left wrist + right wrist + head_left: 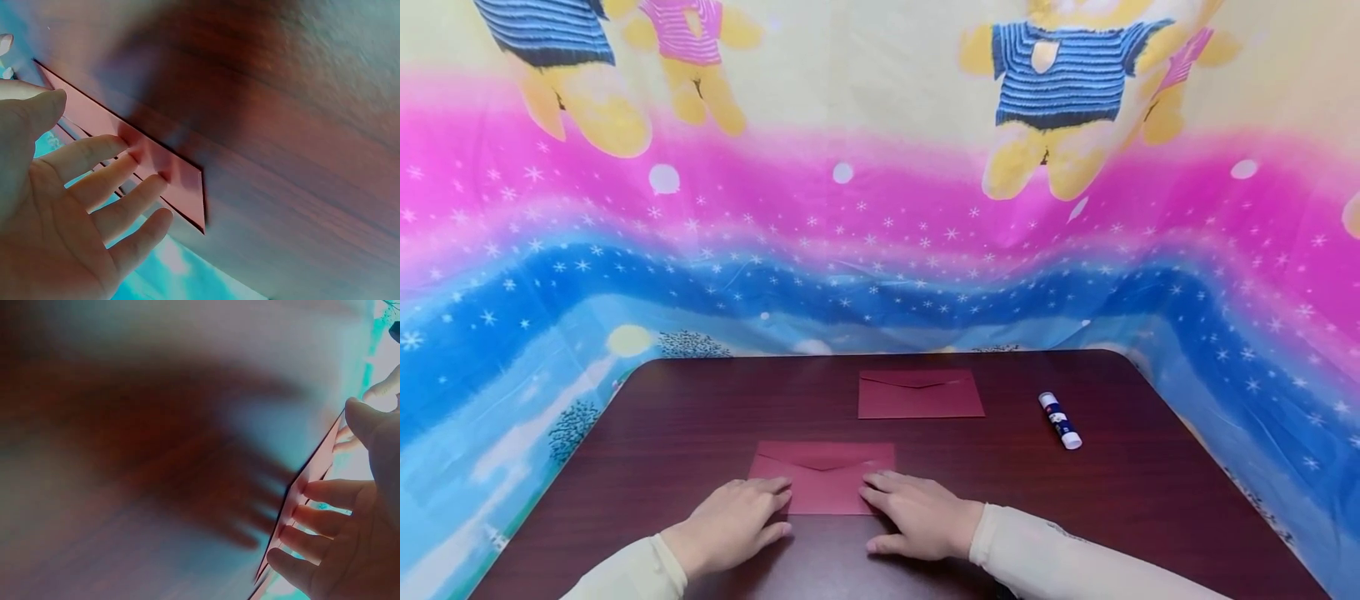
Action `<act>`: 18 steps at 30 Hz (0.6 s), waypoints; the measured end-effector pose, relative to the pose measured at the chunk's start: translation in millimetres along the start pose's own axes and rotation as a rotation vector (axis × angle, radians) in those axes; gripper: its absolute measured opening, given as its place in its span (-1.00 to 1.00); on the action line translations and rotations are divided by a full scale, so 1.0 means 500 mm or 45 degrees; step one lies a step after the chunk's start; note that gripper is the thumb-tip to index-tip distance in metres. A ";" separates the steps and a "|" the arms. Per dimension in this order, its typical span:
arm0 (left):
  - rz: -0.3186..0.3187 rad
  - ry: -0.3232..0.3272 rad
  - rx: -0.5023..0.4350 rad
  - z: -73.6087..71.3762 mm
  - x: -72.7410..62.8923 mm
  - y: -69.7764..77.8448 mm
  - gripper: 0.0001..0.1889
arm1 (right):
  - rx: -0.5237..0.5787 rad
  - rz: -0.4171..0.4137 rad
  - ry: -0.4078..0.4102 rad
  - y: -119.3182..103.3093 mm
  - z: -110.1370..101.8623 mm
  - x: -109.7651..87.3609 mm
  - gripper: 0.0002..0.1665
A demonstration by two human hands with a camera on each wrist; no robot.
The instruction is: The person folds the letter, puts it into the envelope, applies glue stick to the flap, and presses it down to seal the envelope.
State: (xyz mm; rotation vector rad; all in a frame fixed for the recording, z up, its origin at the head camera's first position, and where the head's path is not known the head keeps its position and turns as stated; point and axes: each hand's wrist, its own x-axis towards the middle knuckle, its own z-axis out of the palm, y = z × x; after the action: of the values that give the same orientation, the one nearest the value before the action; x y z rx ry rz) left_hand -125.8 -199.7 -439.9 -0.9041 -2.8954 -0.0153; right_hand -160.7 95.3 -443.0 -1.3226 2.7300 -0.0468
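A dark red envelope [824, 492] lies flat near the front of the table, its pointed flap folded down and facing up. My left hand [733, 521] rests its fingertips on the envelope's left side, and my right hand [921, 515] does the same on the right side. Fingers of both hands are extended and relaxed, with thumbs apart from the paper. From below, the left wrist view shows the left hand [81, 194] touching the envelope [178, 178] with its fingertips. The right wrist view shows the right hand [340, 531] likewise against the envelope [315, 465].
Farther back lies a second red envelope [921, 400], flap side up. A glue stick [1060, 421] with white ends and a dark blue label lies to its right. The dark wooden table [700, 408] meets a printed curtain [850, 275] at its far edge.
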 end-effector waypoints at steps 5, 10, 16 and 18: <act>-0.048 0.005 0.013 -0.003 0.001 -0.016 -0.56 | -0.015 0.006 0.000 -0.008 -0.001 0.032 -0.15; -0.102 0.019 0.011 -0.005 0.002 -0.031 -0.60 | -0.012 0.011 -0.003 -0.017 -0.002 0.064 -0.16; -0.192 0.002 -0.049 -0.005 0.005 -0.048 -0.62 | 0.003 0.037 -0.027 -0.022 -0.003 0.096 -0.15; -0.223 -0.009 -0.052 -0.006 0.006 -0.053 -0.65 | 0.016 0.045 -0.044 -0.024 -0.003 0.105 -0.14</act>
State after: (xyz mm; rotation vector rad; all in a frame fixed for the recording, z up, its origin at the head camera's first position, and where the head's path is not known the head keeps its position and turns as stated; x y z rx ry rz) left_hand -143.1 -219.7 -436.1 -0.6547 -2.9816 -0.0857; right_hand -184.1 46.6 -444.7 -1.2592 2.7193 -0.0377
